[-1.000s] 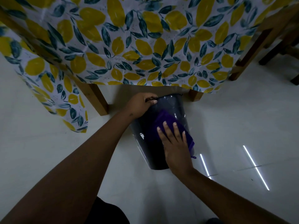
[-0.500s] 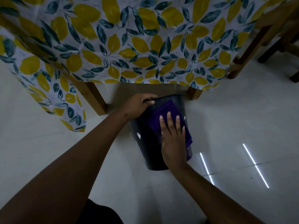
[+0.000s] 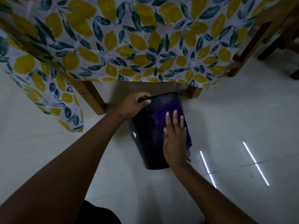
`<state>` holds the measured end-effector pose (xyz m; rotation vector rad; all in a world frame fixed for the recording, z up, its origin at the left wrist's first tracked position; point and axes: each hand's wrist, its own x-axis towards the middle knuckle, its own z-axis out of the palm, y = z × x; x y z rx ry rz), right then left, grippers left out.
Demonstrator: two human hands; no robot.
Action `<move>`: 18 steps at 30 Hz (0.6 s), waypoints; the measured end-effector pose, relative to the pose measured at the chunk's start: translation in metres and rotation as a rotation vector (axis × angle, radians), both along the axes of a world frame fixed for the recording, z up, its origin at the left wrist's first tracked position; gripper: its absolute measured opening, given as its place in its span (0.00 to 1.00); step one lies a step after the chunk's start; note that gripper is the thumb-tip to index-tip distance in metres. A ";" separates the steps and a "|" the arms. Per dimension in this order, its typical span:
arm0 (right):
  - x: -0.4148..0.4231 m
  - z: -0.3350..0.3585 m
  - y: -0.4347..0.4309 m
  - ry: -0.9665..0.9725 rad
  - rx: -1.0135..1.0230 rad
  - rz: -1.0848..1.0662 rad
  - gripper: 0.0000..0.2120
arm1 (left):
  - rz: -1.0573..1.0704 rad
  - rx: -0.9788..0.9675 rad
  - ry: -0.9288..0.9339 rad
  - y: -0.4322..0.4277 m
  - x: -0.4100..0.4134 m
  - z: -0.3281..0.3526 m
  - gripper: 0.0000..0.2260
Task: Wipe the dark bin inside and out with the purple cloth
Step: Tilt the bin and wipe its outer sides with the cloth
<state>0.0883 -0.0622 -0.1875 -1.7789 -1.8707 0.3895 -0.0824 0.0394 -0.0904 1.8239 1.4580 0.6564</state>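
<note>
The dark bin (image 3: 146, 143) stands on the pale floor, tilted with its rim toward the table. My left hand (image 3: 134, 105) grips the rim at its left side. The purple cloth (image 3: 163, 113) lies flat against the bin's outer wall on the right half. My right hand (image 3: 175, 136) presses it there with the fingers stretched out and pointing toward the rim. The hand covers the cloth's lower part, and a purple edge shows along its right side. The bin's inside is hidden.
A table with wooden legs (image 3: 91, 97) and a lemon-print tablecloth (image 3: 129, 42) overhangs just behind the bin. More wooden furniture legs (image 3: 252, 44) stand at the upper right. Bright light streaks (image 3: 255, 163) reflect on the glossy floor to the right.
My right hand has slid the cloth up the bin's wall toward the rim. The left hand has kept its grip on the rim.
</note>
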 end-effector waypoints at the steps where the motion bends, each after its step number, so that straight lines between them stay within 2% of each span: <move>1: 0.001 0.003 0.007 0.051 0.000 -0.034 0.24 | 0.009 0.009 0.004 -0.001 0.001 0.000 0.10; 4: 0.003 0.001 0.003 0.110 -0.008 -0.093 0.24 | 0.026 0.026 0.013 -0.002 0.003 -0.001 0.09; 10: -0.019 -0.019 -0.053 -0.121 0.003 0.028 0.28 | 0.010 0.032 0.047 0.002 0.002 -0.002 0.08; 15: -0.014 0.003 -0.003 0.032 0.010 -0.031 0.25 | -0.004 -0.038 0.017 0.003 -0.006 -0.002 0.10; 18: -0.002 0.009 0.022 0.197 -0.013 -0.096 0.23 | -0.001 -0.014 0.018 0.001 -0.009 -0.003 0.10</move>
